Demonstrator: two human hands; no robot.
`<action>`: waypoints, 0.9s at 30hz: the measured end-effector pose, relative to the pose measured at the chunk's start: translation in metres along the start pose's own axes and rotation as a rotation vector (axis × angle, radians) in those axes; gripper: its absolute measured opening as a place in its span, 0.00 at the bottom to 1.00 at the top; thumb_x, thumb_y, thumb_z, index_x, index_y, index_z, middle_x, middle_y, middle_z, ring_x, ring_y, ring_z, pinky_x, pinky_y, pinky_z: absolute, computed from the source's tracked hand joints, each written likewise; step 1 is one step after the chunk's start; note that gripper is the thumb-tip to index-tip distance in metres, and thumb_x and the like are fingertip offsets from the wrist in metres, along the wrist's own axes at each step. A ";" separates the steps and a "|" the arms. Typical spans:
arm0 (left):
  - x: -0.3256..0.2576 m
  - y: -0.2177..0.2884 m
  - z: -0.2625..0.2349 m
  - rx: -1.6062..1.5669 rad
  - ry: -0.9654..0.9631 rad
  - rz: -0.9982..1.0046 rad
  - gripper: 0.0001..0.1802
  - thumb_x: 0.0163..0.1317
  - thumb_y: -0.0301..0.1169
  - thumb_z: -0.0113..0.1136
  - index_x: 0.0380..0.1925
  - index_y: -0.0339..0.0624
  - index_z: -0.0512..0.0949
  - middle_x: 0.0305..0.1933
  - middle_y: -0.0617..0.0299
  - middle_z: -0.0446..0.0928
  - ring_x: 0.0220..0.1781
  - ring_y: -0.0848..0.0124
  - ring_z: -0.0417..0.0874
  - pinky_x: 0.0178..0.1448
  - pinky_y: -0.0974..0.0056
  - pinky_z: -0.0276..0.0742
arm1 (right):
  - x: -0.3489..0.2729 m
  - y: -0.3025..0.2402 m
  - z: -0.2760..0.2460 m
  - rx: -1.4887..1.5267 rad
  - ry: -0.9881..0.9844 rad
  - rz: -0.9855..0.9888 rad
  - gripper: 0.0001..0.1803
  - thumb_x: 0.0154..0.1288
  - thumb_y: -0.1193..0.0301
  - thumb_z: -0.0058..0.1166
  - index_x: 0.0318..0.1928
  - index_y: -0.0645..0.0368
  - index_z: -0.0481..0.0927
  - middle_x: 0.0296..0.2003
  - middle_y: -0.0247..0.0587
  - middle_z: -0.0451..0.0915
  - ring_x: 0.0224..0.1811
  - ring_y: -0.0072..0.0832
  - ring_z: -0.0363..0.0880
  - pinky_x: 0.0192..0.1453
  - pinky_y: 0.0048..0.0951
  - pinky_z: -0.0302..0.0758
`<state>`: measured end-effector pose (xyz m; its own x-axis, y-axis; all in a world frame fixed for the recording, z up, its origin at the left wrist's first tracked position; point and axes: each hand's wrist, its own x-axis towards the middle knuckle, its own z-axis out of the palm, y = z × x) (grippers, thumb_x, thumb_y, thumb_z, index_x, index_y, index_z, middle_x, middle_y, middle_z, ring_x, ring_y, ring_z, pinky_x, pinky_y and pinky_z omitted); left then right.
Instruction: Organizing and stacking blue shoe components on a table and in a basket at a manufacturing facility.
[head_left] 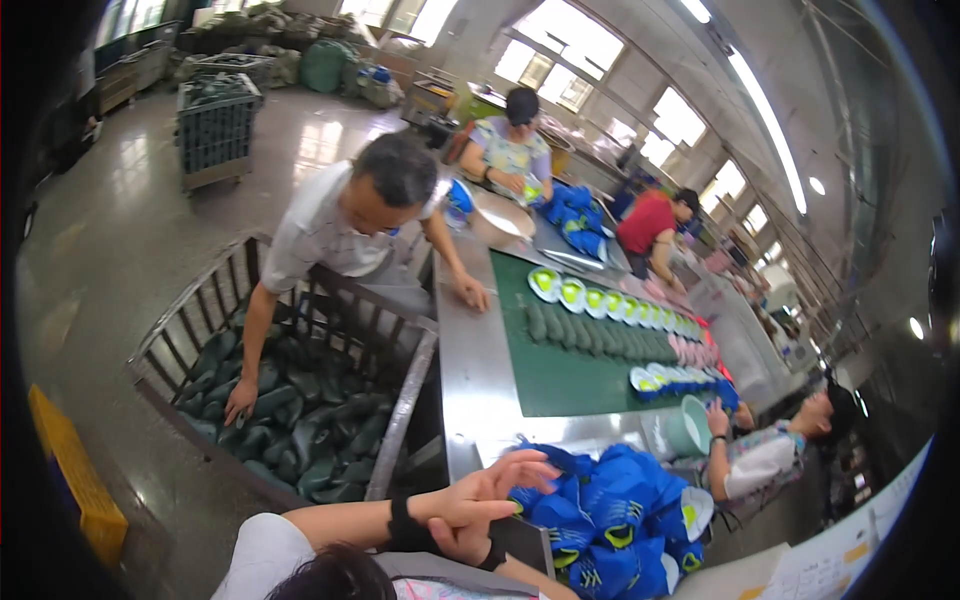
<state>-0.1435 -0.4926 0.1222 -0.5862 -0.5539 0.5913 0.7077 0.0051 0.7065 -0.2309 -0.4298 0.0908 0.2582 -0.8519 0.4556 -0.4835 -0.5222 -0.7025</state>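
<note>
My left hand (497,488) is held in front of me with its fingers apart and nothing in it. A black wristband (403,522) circles that wrist. My right hand (462,541), also with a black band at its wrist, is closed round my left wrist from below; some of its fingers are hidden. Just beyond my left fingers, a heap of blue shoe uppers (625,500) with bright green linings and pale soles lies at the near end of the worktable.
A green conveyor belt (555,385) carries rows of grey-green shoe lasts (590,335) and green-and-white shoe parts (595,300). At left, a co-worker (345,215) reaches into a barred cart (400,455) of lasts. Another person (755,450) sits at right beside a pale green bucket (688,428).
</note>
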 end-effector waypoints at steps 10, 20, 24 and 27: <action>-0.156 -0.036 -0.027 0.731 -0.042 -1.024 0.28 0.61 0.57 0.40 0.38 0.47 0.78 0.35 0.51 0.80 0.43 0.55 0.79 0.49 0.57 0.71 | -0.071 0.065 0.071 -0.013 -0.445 -0.008 0.37 0.54 0.65 0.53 0.63 0.60 0.53 0.60 0.63 0.48 0.58 0.53 0.55 0.54 0.39 0.66; -0.146 -0.005 -0.056 1.073 -0.087 -1.266 0.28 0.64 0.56 0.34 0.37 0.47 0.78 0.35 0.48 0.79 0.42 0.50 0.78 0.45 0.57 0.72 | -0.095 0.097 0.116 0.245 -0.637 0.255 0.27 0.66 0.60 0.39 0.64 0.46 0.54 0.48 0.52 0.70 0.37 0.47 0.78 0.38 0.39 0.74; -0.168 0.007 -0.058 0.944 -0.047 -1.209 0.28 0.64 0.54 0.38 0.36 0.43 0.78 0.35 0.47 0.79 0.42 0.50 0.78 0.44 0.58 0.72 | -0.058 0.050 0.088 -0.002 -0.769 0.207 0.27 0.61 0.63 0.43 0.61 0.52 0.58 0.49 0.50 0.68 0.39 0.47 0.77 0.41 0.42 0.75; -0.189 0.015 -0.074 0.984 -0.158 -1.212 0.25 0.65 0.50 0.42 0.35 0.40 0.78 0.35 0.48 0.79 0.41 0.53 0.79 0.43 0.62 0.73 | -0.072 0.053 0.128 -0.071 -0.829 0.302 0.24 0.61 0.64 0.43 0.57 0.57 0.61 0.49 0.51 0.68 0.39 0.47 0.77 0.43 0.43 0.74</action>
<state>0.0074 -0.4490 -0.0076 -0.6716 -0.5415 -0.5057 -0.6850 0.1937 0.7023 -0.1686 -0.4009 -0.0495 0.6211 -0.7213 -0.3066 -0.6728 -0.2899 -0.6807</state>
